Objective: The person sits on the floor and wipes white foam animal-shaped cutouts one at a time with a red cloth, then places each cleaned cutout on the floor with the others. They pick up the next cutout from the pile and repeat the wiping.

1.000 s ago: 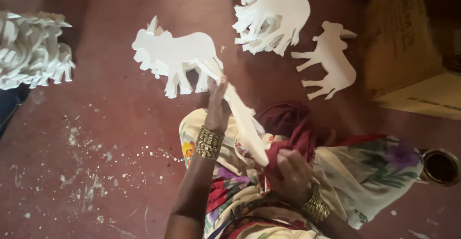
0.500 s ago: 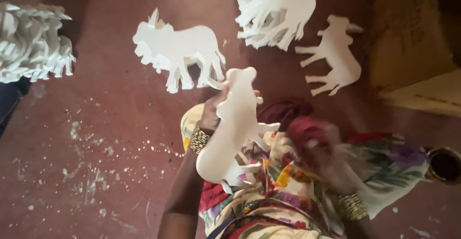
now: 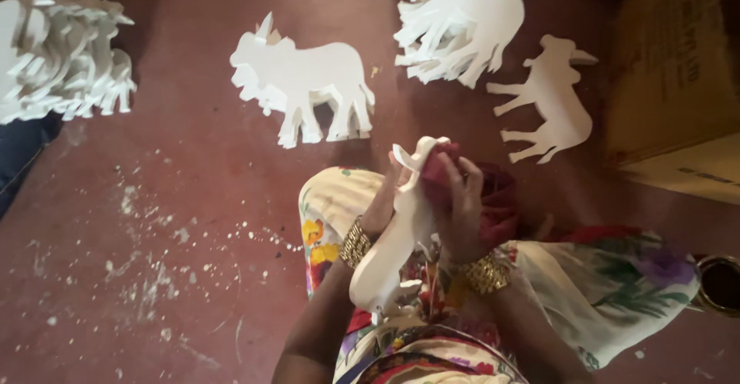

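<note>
My left hand [image 3: 383, 203] grips a white flat animal cutout [image 3: 391, 244] held edge-up over my lap. My right hand [image 3: 459, 203] presses a dark red cloth [image 3: 441, 170] against the upper part of the cutout. Both wrists wear gold bangles. My lap is covered by flowered cream fabric [image 3: 617, 307].
On the red floor lie a stack of white bull cutouts [image 3: 308, 83], another stack [image 3: 459, 21] at the top, a single cutout [image 3: 551, 99], and a pile at far left [image 3: 62, 56]. A cardboard box [image 3: 678, 68] stands at right, a small round tin [image 3: 721, 284] at lower right.
The cutout has turned from flat-on to edge-up between my hands. My right hand rose with the red cloth to the top of the cutout.
</note>
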Action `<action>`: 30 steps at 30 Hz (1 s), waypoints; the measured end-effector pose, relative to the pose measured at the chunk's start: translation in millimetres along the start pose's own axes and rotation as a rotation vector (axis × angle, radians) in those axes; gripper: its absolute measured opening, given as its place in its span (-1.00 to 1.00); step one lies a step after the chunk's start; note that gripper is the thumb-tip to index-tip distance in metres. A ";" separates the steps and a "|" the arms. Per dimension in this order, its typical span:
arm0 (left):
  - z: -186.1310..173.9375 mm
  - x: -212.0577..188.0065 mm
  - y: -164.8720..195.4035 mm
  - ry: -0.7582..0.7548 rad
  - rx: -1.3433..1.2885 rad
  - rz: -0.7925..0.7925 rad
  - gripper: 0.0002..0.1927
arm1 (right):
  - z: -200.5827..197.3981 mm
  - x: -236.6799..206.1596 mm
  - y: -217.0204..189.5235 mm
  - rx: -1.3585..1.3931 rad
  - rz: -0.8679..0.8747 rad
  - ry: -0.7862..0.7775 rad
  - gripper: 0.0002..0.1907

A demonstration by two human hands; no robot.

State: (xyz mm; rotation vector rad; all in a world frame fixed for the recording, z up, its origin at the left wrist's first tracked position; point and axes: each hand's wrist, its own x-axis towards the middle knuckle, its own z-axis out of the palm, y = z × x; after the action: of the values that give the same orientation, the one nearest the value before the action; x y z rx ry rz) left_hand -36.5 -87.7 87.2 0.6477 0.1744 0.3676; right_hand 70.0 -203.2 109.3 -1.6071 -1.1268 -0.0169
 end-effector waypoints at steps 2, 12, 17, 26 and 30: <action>-3.1 9.6 -11.1 0.028 -0.185 -0.074 -0.26 | -9.3 15.8 -8.1 -0.012 -0.267 -0.051 -0.51; 16.8 17.6 -21.3 0.079 -0.071 -0.134 -0.33 | -13.8 64.8 -31.7 0.160 -0.143 0.133 -0.65; 47.9 18.0 -6.8 0.106 -0.163 -0.166 -0.25 | -19.1 58.7 -23.6 0.064 -0.279 0.034 -0.53; 1.9 9.9 -21.5 -0.008 -0.236 -0.193 -0.29 | 1.6 10.8 11.8 -0.057 -0.086 0.073 -0.56; -2.5 11.4 -18.8 -0.146 -0.134 -0.037 -0.24 | -6.4 28.9 5.6 -0.104 -0.158 0.046 -0.59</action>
State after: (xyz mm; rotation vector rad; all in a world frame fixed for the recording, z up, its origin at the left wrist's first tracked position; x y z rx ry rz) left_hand -21.4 -95.8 73.2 0.5357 0.0220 0.2928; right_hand 92.7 -189.1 123.1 -1.5964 -1.2321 -0.2179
